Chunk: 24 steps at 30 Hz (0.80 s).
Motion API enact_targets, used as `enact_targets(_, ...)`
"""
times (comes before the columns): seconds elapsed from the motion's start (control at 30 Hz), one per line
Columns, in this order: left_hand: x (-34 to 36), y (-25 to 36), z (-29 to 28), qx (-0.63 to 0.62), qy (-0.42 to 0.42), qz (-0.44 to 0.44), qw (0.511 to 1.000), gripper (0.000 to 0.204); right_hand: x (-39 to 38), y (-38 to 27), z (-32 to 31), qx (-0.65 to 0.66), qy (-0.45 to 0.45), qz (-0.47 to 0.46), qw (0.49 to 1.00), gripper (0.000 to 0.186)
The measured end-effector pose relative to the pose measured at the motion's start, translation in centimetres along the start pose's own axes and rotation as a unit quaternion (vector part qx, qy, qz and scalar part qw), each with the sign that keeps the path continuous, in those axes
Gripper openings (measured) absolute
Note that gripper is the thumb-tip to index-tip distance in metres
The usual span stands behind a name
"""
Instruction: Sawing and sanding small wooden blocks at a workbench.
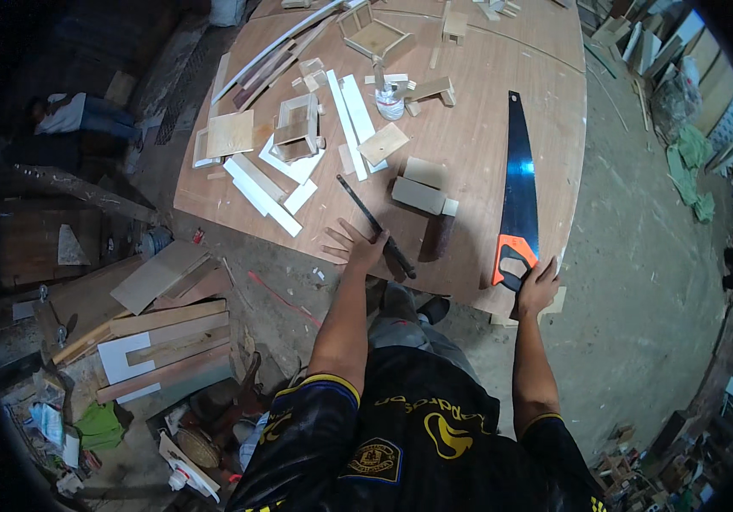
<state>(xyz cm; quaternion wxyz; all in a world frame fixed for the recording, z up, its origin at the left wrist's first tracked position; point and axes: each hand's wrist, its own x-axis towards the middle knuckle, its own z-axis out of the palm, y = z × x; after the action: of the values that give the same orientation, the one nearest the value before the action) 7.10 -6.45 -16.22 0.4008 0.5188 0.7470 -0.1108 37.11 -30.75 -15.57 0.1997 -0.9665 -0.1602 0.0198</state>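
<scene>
On the near edge of the wooden table (pixel 469 102), my left hand (pixel 356 246) is open with its fingers spread. Its thumb side touches a long, thin dark tool (pixel 371 218), whose exact kind I cannot make out. A handsaw (pixel 520 188) with a dark blade and an orange and black handle lies at the right, blade pointing away. My right hand (pixel 539 288) is against the handle's near right end, fingers apart; none pass through the grip opening. Between my hands lies what looks like a wooden mallet (pixel 419 194), with a blocky head and dark handle.
Small wooden box frames (pixel 296 126), white strips (pixel 351 119) and a whitish bottle (pixel 389 101) spread over the table's left and far parts. Stacked boards (pixel 170 277) and scraps crowd the floor at left. Along the right wall lie timber offcuts and green cloth (pixel 689 166).
</scene>
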Motion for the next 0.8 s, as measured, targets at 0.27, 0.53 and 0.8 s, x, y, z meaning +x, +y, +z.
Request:
enact_targets(0.27, -0.3, 0.7, -1.2, 0.013, -0.003, 0.000, 1.000, 0.131, 0.1, -0.3, 0.5, -0.008, 0.028, 0.006, 1.000, 0.057)
enact_targets(0.53, -1.3, 2.3, -1.1, 0.016, -0.056, 0.061, 0.996, 0.135, 1.0, 2.2, -0.2, -0.019, 0.017, -0.031, 0.999, 0.056)
enact_targets(0.8, 1.5, 1.8, -1.4, -0.016, 0.253, 0.281, 0.926, 0.085, -4.5, -4.0, -6.0, 0.009, -0.053, -0.163, 0.985, 0.056)
